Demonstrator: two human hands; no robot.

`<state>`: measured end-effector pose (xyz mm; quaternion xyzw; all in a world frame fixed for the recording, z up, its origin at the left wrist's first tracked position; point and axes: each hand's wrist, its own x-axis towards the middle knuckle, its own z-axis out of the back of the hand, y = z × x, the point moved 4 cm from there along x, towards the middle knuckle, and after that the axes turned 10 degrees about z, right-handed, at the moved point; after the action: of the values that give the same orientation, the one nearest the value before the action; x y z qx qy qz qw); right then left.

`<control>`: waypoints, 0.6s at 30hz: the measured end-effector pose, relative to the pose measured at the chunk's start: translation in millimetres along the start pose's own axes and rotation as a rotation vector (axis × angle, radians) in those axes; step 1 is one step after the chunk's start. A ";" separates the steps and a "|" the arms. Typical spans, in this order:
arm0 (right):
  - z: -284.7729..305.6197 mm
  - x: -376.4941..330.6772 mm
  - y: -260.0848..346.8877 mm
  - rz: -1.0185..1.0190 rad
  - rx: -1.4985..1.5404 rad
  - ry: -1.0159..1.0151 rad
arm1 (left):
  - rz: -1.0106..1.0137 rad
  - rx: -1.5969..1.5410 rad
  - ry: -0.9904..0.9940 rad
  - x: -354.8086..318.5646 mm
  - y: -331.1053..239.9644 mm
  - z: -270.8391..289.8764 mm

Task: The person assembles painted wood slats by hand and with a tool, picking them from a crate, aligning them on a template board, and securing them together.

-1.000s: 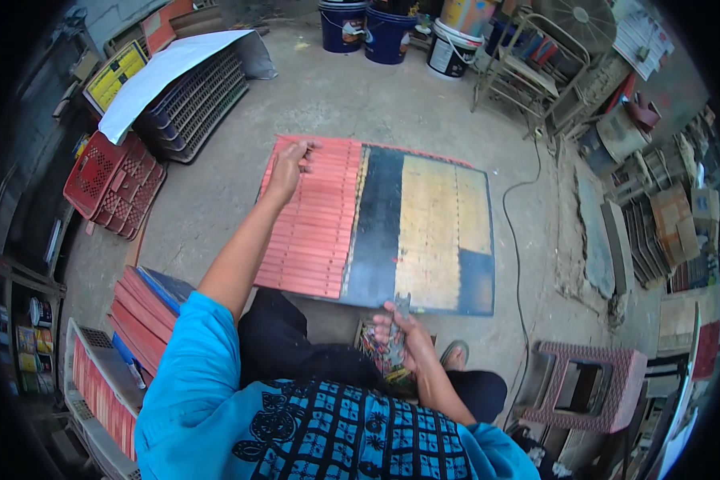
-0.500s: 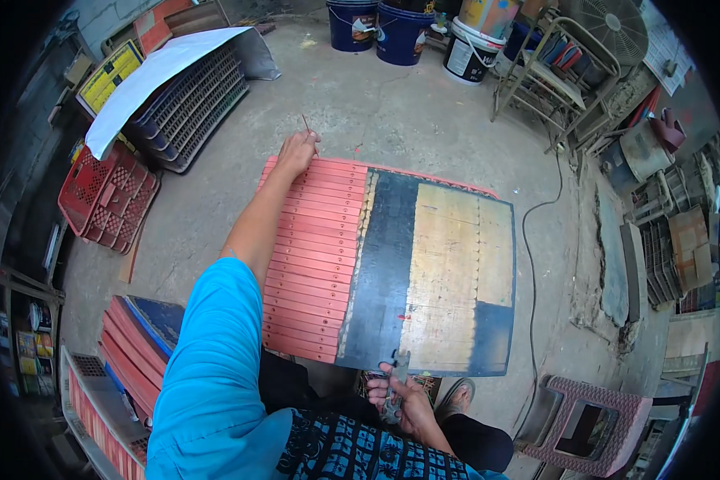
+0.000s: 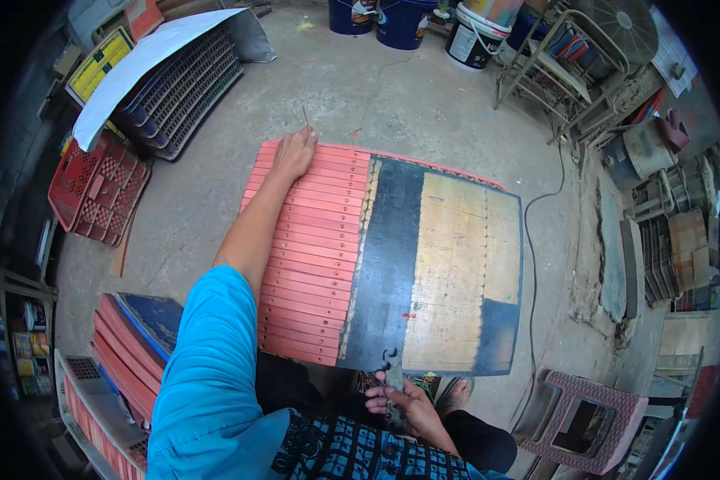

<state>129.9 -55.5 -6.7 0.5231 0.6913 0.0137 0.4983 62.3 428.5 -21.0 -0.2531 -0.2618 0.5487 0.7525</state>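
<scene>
A large board (image 3: 395,240) lies before me, with red slats (image 3: 308,264) along its left side, a dark blue band, and bare tan wood to the right. At its far left edge, my left hand (image 3: 298,152) is closed around a thin reddish-brown stick (image 3: 306,116), whose tip points away from me. The palm side is hidden. By the board's near edge, my right hand (image 3: 412,404) grips a grey metal hand tool (image 3: 394,372) with a hooked, notched jaw. The tool's jaw end overlaps the dark band, but contact is unclear.
Red and blue panels (image 3: 124,344) are stacked at the near left, beyond a grey crate. A red crate (image 3: 100,192) stands farther left. A cable (image 3: 528,264) runs along the floor at right. A patterned stool (image 3: 584,420) is at the near right; buckets (image 3: 470,44) stand far off.
The view has shifted slightly, carrying the board's far edge higher in the picture. My left hand sits a little nearer along the slats; the tool in my right hand has turned slightly.
</scene>
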 end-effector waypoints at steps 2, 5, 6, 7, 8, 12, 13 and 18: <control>0.7 0.5 2.3 0.007 -0.016 -0.023 | 0.000 -0.031 -0.028 -5.9 1.5 0.2; 1.8 -1.0 7.5 -0.031 -0.017 -0.033 | 0.000 -0.072 -0.065 -7.4 2.0 1.0; 1.2 -1.1 9.7 -0.011 -0.030 -0.027 | -0.003 -0.080 -0.077 -7.6 1.6 1.8; 0.2 -0.6 11.8 0.007 -0.043 -0.016 | 0.001 -0.085 -0.079 -7.4 2.6 2.3; -0.6 -1.6 14.7 0.005 -0.049 -0.019 | 0.005 -0.090 -0.067 -6.9 3.0 1.9; 9.1 -3.5 32.7 0.008 -0.275 -0.063 | 0.022 -0.088 -0.044 -6.5 7.0 3.6; 10.0 -2.1 38.2 0.054 -0.336 -0.047 | 0.027 -0.098 -0.042 -6.1 6.2 1.6; -25.0 11.6 95.8 0.128 -0.595 -0.094 | -0.015 -0.060 -0.038 -7.0 2.2 1.0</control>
<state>180.8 9.0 49.8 0.3966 0.5988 0.2226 0.6593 58.2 422.5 -22.6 -0.2631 -0.2944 0.5399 0.7434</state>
